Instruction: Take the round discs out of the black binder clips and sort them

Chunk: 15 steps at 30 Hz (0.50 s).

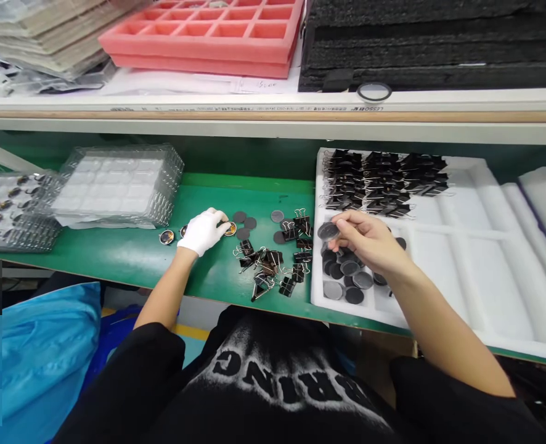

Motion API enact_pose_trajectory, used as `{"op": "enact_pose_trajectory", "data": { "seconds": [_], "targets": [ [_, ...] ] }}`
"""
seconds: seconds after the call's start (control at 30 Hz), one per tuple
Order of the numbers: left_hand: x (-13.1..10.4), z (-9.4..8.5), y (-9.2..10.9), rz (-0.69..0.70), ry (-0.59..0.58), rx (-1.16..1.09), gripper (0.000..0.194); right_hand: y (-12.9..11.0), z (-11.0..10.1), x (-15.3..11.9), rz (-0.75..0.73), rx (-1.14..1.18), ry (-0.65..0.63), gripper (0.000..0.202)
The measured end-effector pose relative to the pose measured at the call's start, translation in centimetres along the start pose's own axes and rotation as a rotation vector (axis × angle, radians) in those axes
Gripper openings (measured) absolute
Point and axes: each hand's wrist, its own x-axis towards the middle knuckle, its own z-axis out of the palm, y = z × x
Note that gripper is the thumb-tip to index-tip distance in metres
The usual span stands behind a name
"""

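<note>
My left hand (203,232), in a white glove, is low over the green bench with its fingertips closed at the edge of a small round metal-rimmed part (230,229) with an orange centre. Two similar round parts (166,237) lie to its left, one partly hidden by the glove. My bare right hand (370,239) pinches a dark round disc (328,231) between thumb and fingers above the white foam tray (444,246). Below it, loose dark discs (348,267) fill a tray compartment. Several flat black discs (250,223) rest on the bench just right of the glove.
Loose black binder clips (268,262) lie mid-bench; more clips (365,179) stand in rows at the tray's back. Stacked clear plastic trays (116,188) are at the left. A shelf edge (254,126) crosses above, bearing a red foam tray (199,52) and black foam (430,46).
</note>
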Motion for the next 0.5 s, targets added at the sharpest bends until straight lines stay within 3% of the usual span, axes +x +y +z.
{"op": "enact_pose_trajectory", "data": {
  "seconds": [0.17,0.3,0.4,0.5],
  "targets": [
    [-0.4,1.2,-0.4,-0.045,0.099,-0.08,0.028,0.0,1.8,0.2,0.07,0.096,-0.095,0.047],
    [-0.8,1.1,0.2,-0.134,0.231,-0.345,0.024,0.4,3.5,0.1,0.062,0.088,-0.168,0.039],
    [-1.1,0.6,2.7,-0.101,0.338,-0.566,0.023,0.5,5.3,0.2,0.047,0.091,-0.202,0.034],
    [-1.7,0.0,6.5,0.033,0.387,-0.647,0.021,0.4,6.9,0.4,0.025,0.113,-0.195,0.036]
  ]
}}
